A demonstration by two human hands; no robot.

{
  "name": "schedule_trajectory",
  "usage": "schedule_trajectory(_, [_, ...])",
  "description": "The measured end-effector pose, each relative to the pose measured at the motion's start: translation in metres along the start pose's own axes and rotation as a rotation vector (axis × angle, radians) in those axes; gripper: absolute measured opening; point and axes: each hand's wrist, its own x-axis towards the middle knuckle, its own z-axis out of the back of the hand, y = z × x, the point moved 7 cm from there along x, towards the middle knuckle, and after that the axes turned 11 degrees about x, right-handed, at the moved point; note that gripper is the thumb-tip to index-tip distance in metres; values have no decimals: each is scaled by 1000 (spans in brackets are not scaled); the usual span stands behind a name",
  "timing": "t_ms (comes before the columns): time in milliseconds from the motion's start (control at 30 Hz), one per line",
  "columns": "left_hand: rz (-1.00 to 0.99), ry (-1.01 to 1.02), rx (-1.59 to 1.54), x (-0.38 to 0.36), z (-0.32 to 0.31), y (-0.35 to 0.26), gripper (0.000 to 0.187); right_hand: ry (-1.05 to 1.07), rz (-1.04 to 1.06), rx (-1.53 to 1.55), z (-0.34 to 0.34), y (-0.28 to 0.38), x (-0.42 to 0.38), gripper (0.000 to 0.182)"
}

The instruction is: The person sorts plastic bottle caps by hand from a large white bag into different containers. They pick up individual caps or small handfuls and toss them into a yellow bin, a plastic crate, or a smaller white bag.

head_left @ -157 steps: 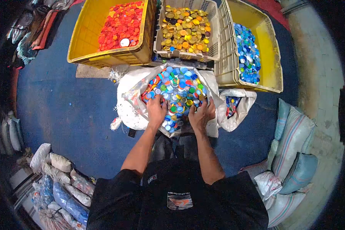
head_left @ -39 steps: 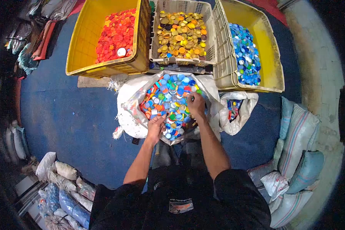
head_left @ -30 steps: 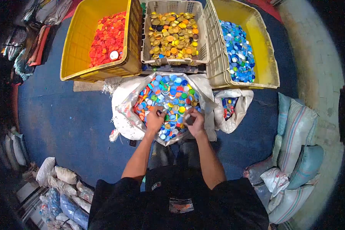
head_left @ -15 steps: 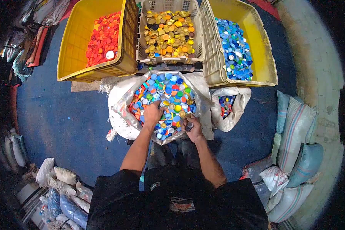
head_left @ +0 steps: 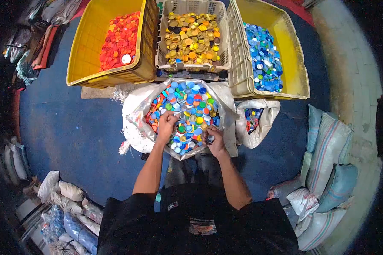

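Mixed caps (head_left: pixel 187 104) fill an open sack (head_left: pixel 134 104). Near its right edge, the grip of the right hand (head_left: pixel 215 142) encloses a dark cap (head_left: pixel 210 138); toward the left edge, whether the left hand (head_left: pixel 167 124) pinches anything I cannot tell.

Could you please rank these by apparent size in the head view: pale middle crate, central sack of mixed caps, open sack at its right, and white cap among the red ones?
1. Central sack
2. Pale middle crate
3. Open sack at right
4. White cap
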Motion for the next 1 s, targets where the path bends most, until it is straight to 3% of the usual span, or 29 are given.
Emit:
schedule_trajectory(67, [137,51,-419,-14,2,8,24,-105,32,-153,-10,5,1,15])
schedule_trajectory(167, [172,108,-708,-35,9,12,22,-105,136,-664,-39,14,13,22])
schedule_trajectory(267, [235,140,-794,-54,16,31,28,-13,500,-1119,-47,1,42,30])
schedule_trajectory(300, [251,128,-800,-61,18,36,26,10,644,-1131,-62,0,45,32])
schedule_trajectory(400, [301,71,-800,-78,24,53,18,-147,367,-1580,-68,-17,65,26])
schedule_trajectory(667, [347,11,-769,-97,40,64,8,-219,357,-1768,-91,-28,77,27])
schedule_trajectory(867, [348,27,-717,-86,48,61,12,-257,278,-1733,-100,-27,79,23])
schedule_trajectory(1000, [331,85,-746,-80,49,57,18,-211,357,-1547,-94,-23,83,23])
